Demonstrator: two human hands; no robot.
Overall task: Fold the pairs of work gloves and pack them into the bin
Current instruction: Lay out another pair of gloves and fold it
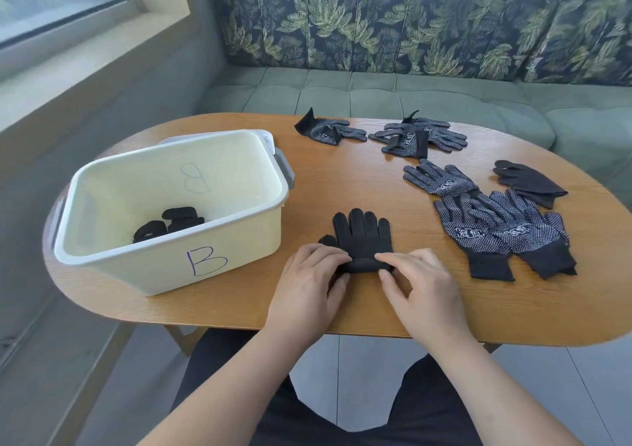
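The bin [136, 267] is cream-white with a purple B on its near wall, holding black rolled gloves [171, 226]. On the tan wood-grain bench [342, 185], the near glove [362, 237] is plain black; the right-hand gloves [502, 230] are black with white dots. The sofa back [376, 24] shows green leaves on black.

Black glove pair [362, 233]: flat on counter [342, 189], fingers pointing away, cuff end rolled up. Bin [136, 267]: cream plastic, marked "B", open, just left of the pair; rolled black bundles [171, 226] inside. Dotted gloves [496, 230] flat at right, plain black glove [526, 182] beyond. Far dotted heap [420, 136] near the counter's far edge.
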